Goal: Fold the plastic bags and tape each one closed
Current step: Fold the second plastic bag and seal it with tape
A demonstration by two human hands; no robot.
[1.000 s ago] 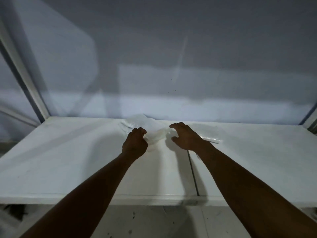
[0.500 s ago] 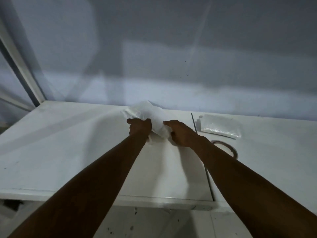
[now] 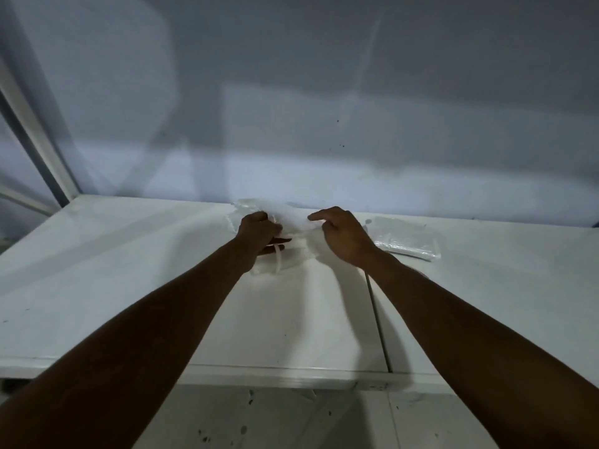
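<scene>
A crumpled clear plastic bag (image 3: 287, 218) lies near the back of the white table (image 3: 129, 286), by the wall. My left hand (image 3: 259, 233) is closed on the bag's left side, and a strip of the bag hangs down below its fingers. My right hand (image 3: 343, 234) grips the bag's right side with bent fingers, forefinger stretched toward the left. A flat folded plastic bag (image 3: 405, 239) rests on the table just right of my right hand, apart from it.
The table is two white panels with a dark seam (image 3: 377, 319) running front to back under my right forearm. A grey wall (image 3: 324, 124) stands right behind the table. A white frame post (image 3: 35, 140) rises at the left.
Both hands have stayed on the crumpled bag and drawn slightly apart. The right hand's forefinger is now lifted. A strip of bag now hangs under the left hand.
</scene>
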